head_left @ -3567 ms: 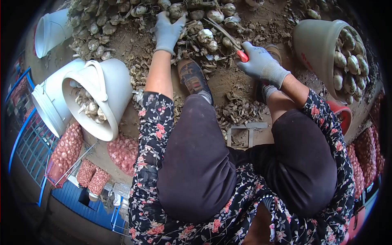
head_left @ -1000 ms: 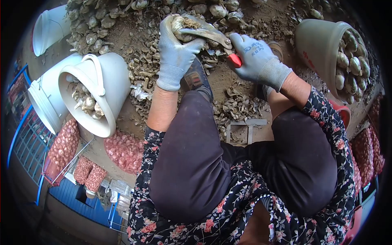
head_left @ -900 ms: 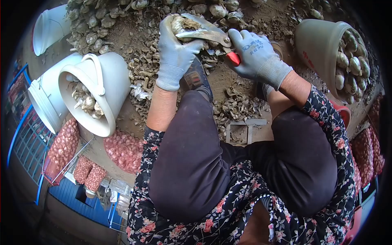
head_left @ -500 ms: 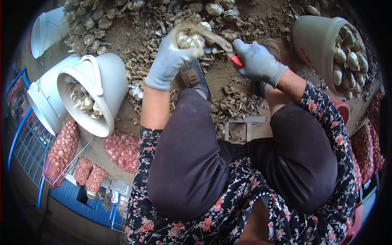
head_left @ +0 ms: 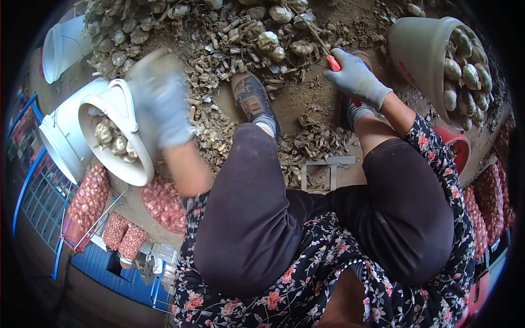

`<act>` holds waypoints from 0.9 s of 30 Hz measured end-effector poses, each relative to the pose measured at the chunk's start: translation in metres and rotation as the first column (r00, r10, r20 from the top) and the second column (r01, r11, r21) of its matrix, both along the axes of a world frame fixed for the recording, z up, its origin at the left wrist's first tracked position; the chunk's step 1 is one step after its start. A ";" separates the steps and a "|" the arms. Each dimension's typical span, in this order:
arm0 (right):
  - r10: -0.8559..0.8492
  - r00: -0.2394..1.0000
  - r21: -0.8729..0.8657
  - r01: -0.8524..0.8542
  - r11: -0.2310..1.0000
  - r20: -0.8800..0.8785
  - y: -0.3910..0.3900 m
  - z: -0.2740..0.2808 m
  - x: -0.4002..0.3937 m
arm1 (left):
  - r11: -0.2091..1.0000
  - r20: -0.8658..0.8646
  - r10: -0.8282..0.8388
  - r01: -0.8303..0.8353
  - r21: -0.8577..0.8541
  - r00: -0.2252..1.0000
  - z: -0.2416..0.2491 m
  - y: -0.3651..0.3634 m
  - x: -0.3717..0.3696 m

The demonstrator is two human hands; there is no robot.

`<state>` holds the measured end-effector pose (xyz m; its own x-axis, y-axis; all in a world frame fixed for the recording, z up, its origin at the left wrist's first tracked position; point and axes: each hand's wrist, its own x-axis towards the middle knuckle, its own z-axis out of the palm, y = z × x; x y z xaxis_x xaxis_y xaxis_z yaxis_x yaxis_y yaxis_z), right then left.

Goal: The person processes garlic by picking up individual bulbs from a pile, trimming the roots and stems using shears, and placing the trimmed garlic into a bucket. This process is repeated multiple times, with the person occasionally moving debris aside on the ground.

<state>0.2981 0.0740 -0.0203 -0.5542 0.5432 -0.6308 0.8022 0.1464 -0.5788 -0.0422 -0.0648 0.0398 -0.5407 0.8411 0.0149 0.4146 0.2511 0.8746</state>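
Head view: blurred left hand (head_left: 158, 98), grip unreadable, beside part-filled white bucket (head_left: 117, 134); right hand (head_left: 354, 76) fingers closed on shears (head_left: 322, 46). Untrimmed garlic pile (head_left: 219, 22) remains ahead.

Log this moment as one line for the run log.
left hand: blurred, by white bucket | right hand: grips red-handled shears | garlic pile: ahead

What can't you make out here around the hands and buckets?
- Left hand: motion-blurred in the head view; whether it holds a garlic bulb cannot be told.
- Shears: blades thin, lost against the garlic pile.
- Right hand: grips the red handle.
- White bucket: walls hide its depth.
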 end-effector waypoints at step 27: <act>0.327 0.945 0.352 -0.312 0.883 0.016 -0.009 0.028 -0.012 | 0.962 0.544 -0.145 0.246 -0.117 0.826 -0.047 0.049 0.098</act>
